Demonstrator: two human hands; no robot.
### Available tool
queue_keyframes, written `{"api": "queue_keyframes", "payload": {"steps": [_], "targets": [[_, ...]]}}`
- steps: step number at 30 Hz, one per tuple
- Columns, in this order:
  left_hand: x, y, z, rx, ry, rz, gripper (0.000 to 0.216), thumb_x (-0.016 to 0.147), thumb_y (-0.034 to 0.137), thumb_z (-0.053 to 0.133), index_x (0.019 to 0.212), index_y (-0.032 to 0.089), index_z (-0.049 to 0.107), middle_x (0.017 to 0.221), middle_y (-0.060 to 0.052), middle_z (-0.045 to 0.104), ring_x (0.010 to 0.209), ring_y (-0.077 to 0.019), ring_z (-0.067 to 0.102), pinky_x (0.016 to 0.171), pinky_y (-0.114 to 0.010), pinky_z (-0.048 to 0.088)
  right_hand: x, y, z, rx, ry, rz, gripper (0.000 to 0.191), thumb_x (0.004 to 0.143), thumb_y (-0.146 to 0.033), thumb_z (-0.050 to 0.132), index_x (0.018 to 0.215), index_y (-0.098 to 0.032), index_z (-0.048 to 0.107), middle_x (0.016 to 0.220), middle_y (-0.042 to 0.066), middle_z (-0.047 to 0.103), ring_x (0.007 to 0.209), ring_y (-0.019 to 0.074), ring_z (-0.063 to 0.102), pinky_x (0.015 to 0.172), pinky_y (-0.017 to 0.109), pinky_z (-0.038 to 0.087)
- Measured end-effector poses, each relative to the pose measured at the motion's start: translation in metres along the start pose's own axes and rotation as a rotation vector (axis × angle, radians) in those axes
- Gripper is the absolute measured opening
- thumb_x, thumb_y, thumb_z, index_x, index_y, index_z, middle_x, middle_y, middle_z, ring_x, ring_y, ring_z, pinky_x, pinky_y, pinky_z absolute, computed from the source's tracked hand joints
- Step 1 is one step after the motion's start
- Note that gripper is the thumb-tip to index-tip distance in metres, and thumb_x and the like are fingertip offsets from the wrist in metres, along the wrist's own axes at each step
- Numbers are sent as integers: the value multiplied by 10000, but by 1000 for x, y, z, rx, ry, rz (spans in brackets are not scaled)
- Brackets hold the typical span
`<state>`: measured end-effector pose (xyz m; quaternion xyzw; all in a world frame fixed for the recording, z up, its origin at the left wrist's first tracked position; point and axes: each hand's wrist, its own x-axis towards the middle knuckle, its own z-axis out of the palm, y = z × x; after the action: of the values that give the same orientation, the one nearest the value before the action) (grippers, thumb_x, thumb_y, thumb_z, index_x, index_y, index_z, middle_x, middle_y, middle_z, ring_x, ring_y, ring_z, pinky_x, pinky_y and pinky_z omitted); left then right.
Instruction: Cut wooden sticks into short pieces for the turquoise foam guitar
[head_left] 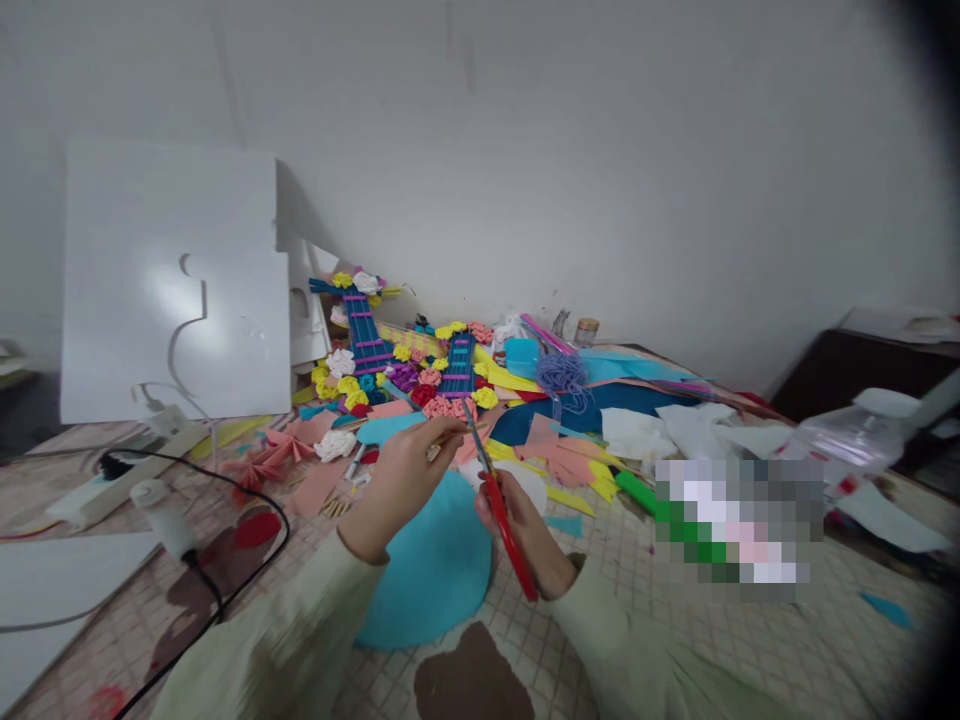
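My right hand point(531, 530) is wrapped around the red handles of a pair of scissors point(498, 508), whose blades point up and away from me. To the left, my left hand point(409, 475) is closed in a pinch, its fingertips close to the blades. Whatever lies between those fingers is too small to make out. Below both hands a turquoise rounded sheet point(442, 570) lies on the table. Beyond the blades are two decorated blue panels with pink and blue cross strips, a larger panel point(365, 335) and a smaller panel point(459, 365), surrounded by yellow, red, white and purple crinkled flowers.
At the left stand a white board point(172, 290), a power strip point(127, 470) and a glue gun point(161, 515) with a black cord. Blue yarn point(562, 378) and coloured scraps lie behind my hands. A clear plastic bottle point(847, 440) is at the right.
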<state>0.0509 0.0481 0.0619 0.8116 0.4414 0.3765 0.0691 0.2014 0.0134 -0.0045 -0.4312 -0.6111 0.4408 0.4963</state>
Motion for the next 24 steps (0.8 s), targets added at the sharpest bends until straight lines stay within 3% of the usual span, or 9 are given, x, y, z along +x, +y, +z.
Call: {"api": "queue_keyframes", "payload": {"steps": [9, 13, 16, 24], "targets": [[0, -3, -1, 33, -10, 43, 174, 843, 253, 455, 947, 212, 588, 897, -25, 664, 783, -164, 614, 662, -260, 479, 2, 5, 0, -72, -7, -3, 247, 774, -436, 485, 815, -194, 450, 731, -4, 438, 699, 157, 444, 612, 291, 389], [0, 1, -4, 46, -31, 26, 181, 841, 263, 456, 943, 208, 595, 908, -31, 671, 803, -180, 624, 662, -268, 485, 5, 19, 0, -75, -3, -34, 143, 709, -269, 537, 802, -198, 454, 675, -26, 429, 623, 137, 430, 535, 256, 369], [0, 4, -5, 21, -31, 27, 179, 842, 272, 454, 932, 216, 598, 906, -28, 677, 791, -181, 632, 640, -265, 490, 5, 24, -1, -73, 20, -11, 171, 625, -144, 508, 760, -211, 427, 610, -52, 388, 550, 119, 393, 466, 228, 319], [-1, 4, -6, -23, -61, -2, 191, 853, 296, 444, 955, 221, 587, 934, -24, 662, 808, -178, 619, 654, -264, 483, -3, 6, -4, -33, -11, 87, 178, 554, -136, 455, 679, -221, 361, 589, -57, 351, 525, 109, 345, 450, 222, 276]]}}
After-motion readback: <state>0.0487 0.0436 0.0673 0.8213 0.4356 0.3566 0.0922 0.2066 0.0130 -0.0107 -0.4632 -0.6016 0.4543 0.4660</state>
